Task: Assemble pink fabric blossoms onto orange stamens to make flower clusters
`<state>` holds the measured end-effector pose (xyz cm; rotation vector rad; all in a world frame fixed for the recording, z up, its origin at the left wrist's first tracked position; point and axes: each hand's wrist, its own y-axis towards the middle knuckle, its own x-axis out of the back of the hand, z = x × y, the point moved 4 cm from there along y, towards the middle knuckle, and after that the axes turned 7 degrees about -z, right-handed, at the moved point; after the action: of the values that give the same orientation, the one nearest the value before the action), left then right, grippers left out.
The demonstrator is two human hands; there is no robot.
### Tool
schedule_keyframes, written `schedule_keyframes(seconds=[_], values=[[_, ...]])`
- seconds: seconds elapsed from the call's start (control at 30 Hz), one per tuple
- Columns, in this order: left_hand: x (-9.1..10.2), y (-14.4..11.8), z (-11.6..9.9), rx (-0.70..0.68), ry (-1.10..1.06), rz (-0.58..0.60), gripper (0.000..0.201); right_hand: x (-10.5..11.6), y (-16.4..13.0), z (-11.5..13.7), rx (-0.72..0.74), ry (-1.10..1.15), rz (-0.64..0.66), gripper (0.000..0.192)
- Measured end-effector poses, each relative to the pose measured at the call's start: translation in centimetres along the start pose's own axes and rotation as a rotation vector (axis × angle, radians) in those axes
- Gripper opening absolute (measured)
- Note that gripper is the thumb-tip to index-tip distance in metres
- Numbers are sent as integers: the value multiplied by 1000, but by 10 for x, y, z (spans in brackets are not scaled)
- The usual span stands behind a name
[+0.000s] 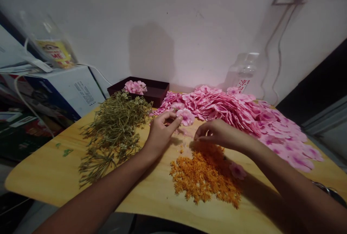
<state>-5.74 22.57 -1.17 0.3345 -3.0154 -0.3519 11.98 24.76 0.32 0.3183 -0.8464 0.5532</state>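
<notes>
Yellow wood-grain table (54, 180), big heap of layered pink petals (222, 109) along the back right, tangled green-brown stems (116, 122) on the left, spiky little orange florets (203, 180) piled up front. The bare left hand (159, 129) is pinching a round pink flower (186, 117) near the heap. The bare right hand (214, 133) curls just above the florets; can't tell if its fingertips are gripping anything.

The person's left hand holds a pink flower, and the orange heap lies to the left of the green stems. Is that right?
Not quite: the head view shows the orange heap to the right of the green stems. The left hand does hold a pink flower.
</notes>
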Motion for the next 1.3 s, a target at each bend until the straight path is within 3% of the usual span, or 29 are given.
schedule_keyframes(seconds=[0.1, 0.23, 0.4, 0.5, 0.6, 0.67, 1.07, 1.3], values=[[1, 1, 2, 17, -15, -17, 19, -17, 3, -8, -4, -163, 29, 12], [0, -1, 0, -9, 12, -2, 19, -25, 4, -14, -58, -168, 35, 8], [-2, -3, -4, -56, 76, 12, 17, 4, 0, 3, -99, 59, -79, 10], [-2, -4, -6, -104, 113, 12, 17, 20, -4, 15, -95, 245, -211, 14], [-3, -6, -10, -165, 153, 18, 17, 24, -5, 22, -44, 281, -356, 15], [-5, -8, -12, -205, 189, 28, 16, 20, -4, 23, -13, 280, -387, 12], [-8, -16, -18, -306, 248, 53, 14, 6, -1, 18, -86, 384, -351, 10], [-12, -13, -14, -260, 174, 142, 15, -1, 2, 14, -100, 671, -300, 17]])
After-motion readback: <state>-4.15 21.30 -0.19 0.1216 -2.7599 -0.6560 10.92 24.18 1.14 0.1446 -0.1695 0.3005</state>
